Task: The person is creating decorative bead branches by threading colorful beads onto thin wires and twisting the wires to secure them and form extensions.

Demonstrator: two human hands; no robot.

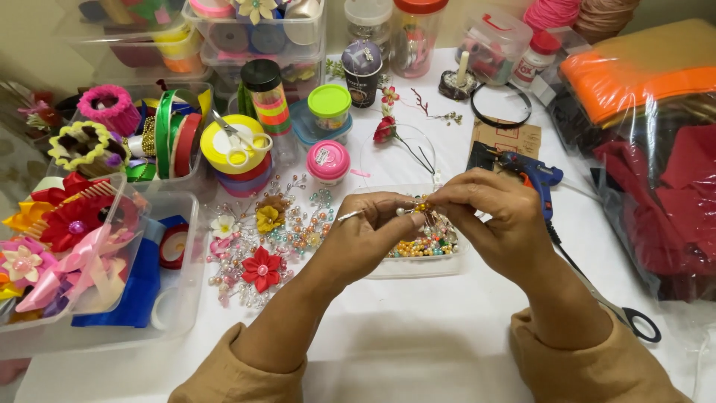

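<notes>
From my feed: both hands meet above the shallow clear plastic tray of mixed coloured beads (418,263). Left hand (365,239), silver ring on one finger, pinches closed on a small wire sprig of orange and white beads (419,207); right hand (488,216) pinches the same sprig from the other side, fingertips nearly touching. Just left lies a red fabric flower (262,269) among pearl sprays. A blue glue gun (533,176) sits behind the right hand on the white table (418,336).

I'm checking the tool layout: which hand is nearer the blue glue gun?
Right. The right hand lies just beside the glue gun; the left hand is farther away, across the bead tray.
</notes>
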